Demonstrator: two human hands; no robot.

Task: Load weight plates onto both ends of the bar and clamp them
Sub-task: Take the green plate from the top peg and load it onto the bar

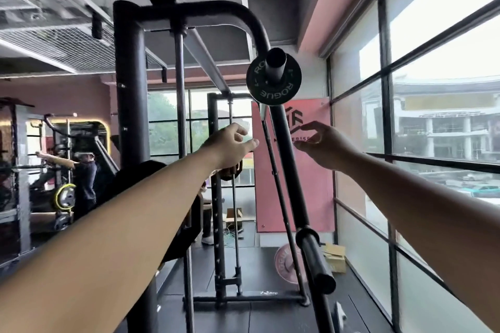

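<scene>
Left hand: raised on an outstretched arm, fingers loosely bent and holding nothing; below and left of the plate, clear of it.
Right hand: raised likewise, thumb and fingers curved in a loose C with nothing between them; below and right of the plate, clear of it.
Lower black sleeve: juts toward the camera under the right forearm; storage peg or second bar, cannot tell. Risk: an arm dropping from overhead could knock against it.
Weight plate: small dark disc lettered ROGUE, seated on the bar end above both hands.
Bar end: bare sleeve projects past the plate; no clamp visible on it.
Risk, slide: with nothing locking it, the plate could creep outward and drop toward the person if the bar tips or is jolted.
Risk, reach: work at full overhead stretch probably weakens grip, so a clamp could be fumbled or seated crooked.
Rack upright: thick dark post left of the arms.
Pink plate: on the floor beyond the rack base. Risk: trip hazard, along with the cardboard box beside it.
Far bar end: not in view. Risk: uneven loading cannot be ruled out.
</scene>
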